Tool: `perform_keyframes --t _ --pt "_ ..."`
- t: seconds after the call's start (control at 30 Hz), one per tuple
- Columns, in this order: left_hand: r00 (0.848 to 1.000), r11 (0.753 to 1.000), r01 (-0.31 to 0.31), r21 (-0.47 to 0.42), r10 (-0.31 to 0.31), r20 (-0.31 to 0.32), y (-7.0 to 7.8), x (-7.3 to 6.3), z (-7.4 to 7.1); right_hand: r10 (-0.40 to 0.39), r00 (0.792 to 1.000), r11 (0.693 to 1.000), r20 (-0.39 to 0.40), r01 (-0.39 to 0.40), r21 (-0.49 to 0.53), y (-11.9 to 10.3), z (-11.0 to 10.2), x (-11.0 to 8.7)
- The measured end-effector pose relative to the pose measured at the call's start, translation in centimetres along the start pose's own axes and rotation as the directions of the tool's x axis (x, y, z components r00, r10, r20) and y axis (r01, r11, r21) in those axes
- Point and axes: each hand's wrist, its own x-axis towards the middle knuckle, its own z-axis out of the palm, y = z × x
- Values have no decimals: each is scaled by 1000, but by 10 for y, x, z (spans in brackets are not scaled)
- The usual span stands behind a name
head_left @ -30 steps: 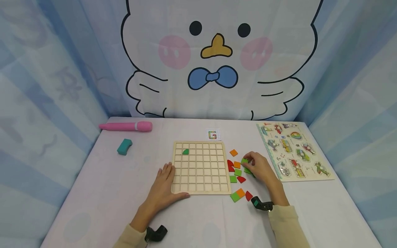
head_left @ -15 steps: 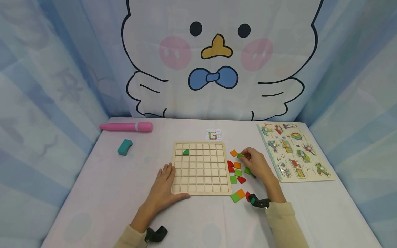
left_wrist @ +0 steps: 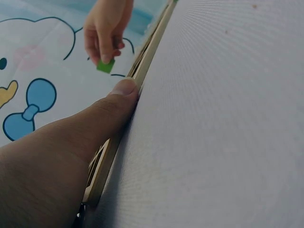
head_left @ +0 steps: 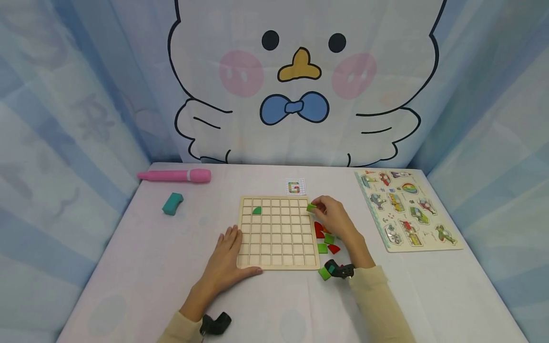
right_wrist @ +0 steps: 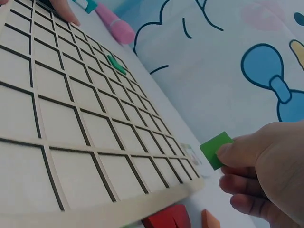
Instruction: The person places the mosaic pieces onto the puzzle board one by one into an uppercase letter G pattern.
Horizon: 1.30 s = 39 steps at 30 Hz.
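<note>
My right hand [head_left: 336,219] pinches a light green square tile [right_wrist: 216,150] between thumb and fingers, held over the right edge of the wooden grid board [head_left: 279,238] near its far corner. In the left wrist view the same hand shows farther off, the tile at its fingertips. My left hand [head_left: 225,262] rests against the board's near left corner, fingers along the left side and thumb [left_wrist: 124,90] on the front edge. One dark green quarter-round piece [head_left: 257,210] sits in a cell toward the far left of the board.
Red, green and orange pieces [head_left: 329,239] lie right of the board, partly under my right arm. A small pattern card [head_left: 295,186] lies behind the board. A picture puzzle board [head_left: 407,209] is at right; a pink pen-shaped object [head_left: 173,175] and teal block [head_left: 172,203] are at left.
My right hand has carried the green square tile from the loose pieces leftward and away from me to the board's right edge. The left hand stays in place.
</note>
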Motion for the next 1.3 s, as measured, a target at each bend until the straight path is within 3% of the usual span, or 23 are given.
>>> perform_keyframes --t 0.7,1.03,1.3 --pt "999 1000 29 -9 -29 33 2 -9 3 -149 987 987 55 145 70 -31 55 26" --pt "1000 1000 5 10 -5 -2 -1 -4 1 -131 988 987 77 122 105 -44 72 40" --pt "1000 1000 8 10 -9 17 1 -1 -3 -147 988 986 57 141 90 -47 83 47"
